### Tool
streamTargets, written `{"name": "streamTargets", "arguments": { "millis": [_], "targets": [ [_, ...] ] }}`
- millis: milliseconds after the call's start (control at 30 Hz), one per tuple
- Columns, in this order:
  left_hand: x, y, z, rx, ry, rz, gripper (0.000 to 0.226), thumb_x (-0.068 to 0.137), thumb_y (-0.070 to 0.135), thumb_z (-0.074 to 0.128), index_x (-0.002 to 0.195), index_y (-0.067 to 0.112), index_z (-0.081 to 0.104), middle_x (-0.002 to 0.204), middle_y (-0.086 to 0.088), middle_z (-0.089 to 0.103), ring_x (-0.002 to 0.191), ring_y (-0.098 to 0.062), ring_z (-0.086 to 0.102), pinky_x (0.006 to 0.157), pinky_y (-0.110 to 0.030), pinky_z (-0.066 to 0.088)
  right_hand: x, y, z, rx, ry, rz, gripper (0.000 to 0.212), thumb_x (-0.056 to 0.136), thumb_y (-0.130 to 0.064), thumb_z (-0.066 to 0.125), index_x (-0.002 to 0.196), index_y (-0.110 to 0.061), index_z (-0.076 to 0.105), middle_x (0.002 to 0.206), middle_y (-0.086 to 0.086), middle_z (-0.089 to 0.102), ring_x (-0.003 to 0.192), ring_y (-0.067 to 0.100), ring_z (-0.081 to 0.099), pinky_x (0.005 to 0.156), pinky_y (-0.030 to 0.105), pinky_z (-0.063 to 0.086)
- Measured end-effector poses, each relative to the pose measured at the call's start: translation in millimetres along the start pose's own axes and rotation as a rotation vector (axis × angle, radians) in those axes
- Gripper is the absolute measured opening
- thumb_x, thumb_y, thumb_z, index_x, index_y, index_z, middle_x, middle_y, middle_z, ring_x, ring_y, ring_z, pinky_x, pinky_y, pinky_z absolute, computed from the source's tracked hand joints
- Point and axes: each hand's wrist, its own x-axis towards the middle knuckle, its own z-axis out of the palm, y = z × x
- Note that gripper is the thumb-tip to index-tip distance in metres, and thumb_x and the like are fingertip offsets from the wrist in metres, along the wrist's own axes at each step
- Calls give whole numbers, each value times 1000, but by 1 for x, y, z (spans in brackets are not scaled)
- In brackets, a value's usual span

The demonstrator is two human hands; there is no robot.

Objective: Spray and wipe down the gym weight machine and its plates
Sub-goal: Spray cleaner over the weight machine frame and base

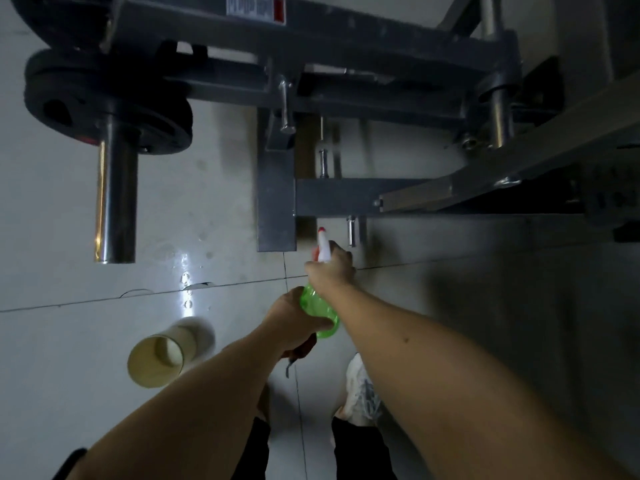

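One green spray bottle [317, 306] sits at scene centre, above the floor, with its white head and red nozzle pointing far, toward the weight machine [277, 202].

Two hands are on it. The right hand [330, 268] wraps the neck with fingers curled at the trigger. The left hand [294, 320] cups the bottle's base, fingers closed round it. A dark reddish thing [304, 348] hangs beneath that hand, too blurred to name.

The nozzle is just beside the near end of the grey upright post and not touching it.

Three short steel pins show on the frame; the nearest one [351, 230] is close to the right of the nozzle.

Far left, one long steel sleeve [116, 202] juts toward the viewer. At least two black plates [104, 98] are stacked at its far end.

Open tile floor [69, 271] lies between the sleeve and the post. It shows a seam line and wet glare spots. More tile lies to the right, in shadow.

One yellowish cup [156, 358] stands near left, well apart from the hands. One white shoe [362, 393] is below the right forearm.
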Motion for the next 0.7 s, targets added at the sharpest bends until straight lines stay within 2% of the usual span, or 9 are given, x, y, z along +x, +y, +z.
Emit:
{"name": "streamTargets", "arguments": {
  "millis": [67,233,300,367,467,500,567,633,700],
  "targets": [
    [4,-28,-5,41,0,-32,72,66,46,91,126,27,57,108,5,65,101,-18,63,92,-38,56,-7,8,31,-19,-21,3,16,88,-19,67,102,-27,62,109,5,54,100,28,56,84,35,52],
    [12,-62,-11,54,20,-41,70,69,42,91,129,27,57,103,8,64,98,-15,61,91,-35,54,-10,12,70,-31,9,-17,2,91,-21,61,91,-23,62,101,6,65,93,27,58,76,28,44],
    [15,-60,-13,53,30,-21,80,69,42,91,137,28,52,111,7,64,104,-17,60,93,-35,53,-8,15,65,62,35,35,9,89,-18,66,96,-23,64,106,5,63,95,27,60,70,24,40],
    [16,-49,-12,85,12,-1,88,69,41,91,144,30,47,115,6,61,107,-18,57,91,-32,50,-7,19,50,144,81,93,20,88,-16,68,105,-25,66,109,5,60,99,27,61,68,22,43],
    [16,-20,-2,145,-26,52,96,67,42,91,150,33,44,119,4,61,108,-19,59,94,-35,53,-4,22,13,140,155,74,37,92,-12,60,127,-23,61,92,-2,56,92,22,57,71,20,38],
    [15,-9,2,161,-37,70,95,68,41,90,150,33,43,118,4,61,107,-19,59,94,-35,54,-6,22,-1,150,193,81,35,93,-12,59,127,-22,61,89,-3,52,92,23,56,69,20,36],
    [9,12,7,188,-49,97,92,69,40,90,148,35,43,112,6,59,104,-18,59,93,-35,54,-12,20,-25,218,243,126,29,93,-14,59,121,-24,60,100,0,53,98,26,55,64,20,32],
    [0,32,9,218,-59,136,90,69,38,90,147,36,44,107,8,59,99,-16,59,89,-33,53,-22,16,-50,252,270,150,35,94,-16,59,127,-25,57,116,5,52,98,23,49,57,16,27],
    [-14,53,10,238,-69,183,85,69,36,90,143,36,48,96,14,56,89,-10,56,79,-27,48,-34,8,-77,315,295,167,33,95,-16,58,127,-25,57,119,6,54,100,23,51,62,15,31]
  ]
}}
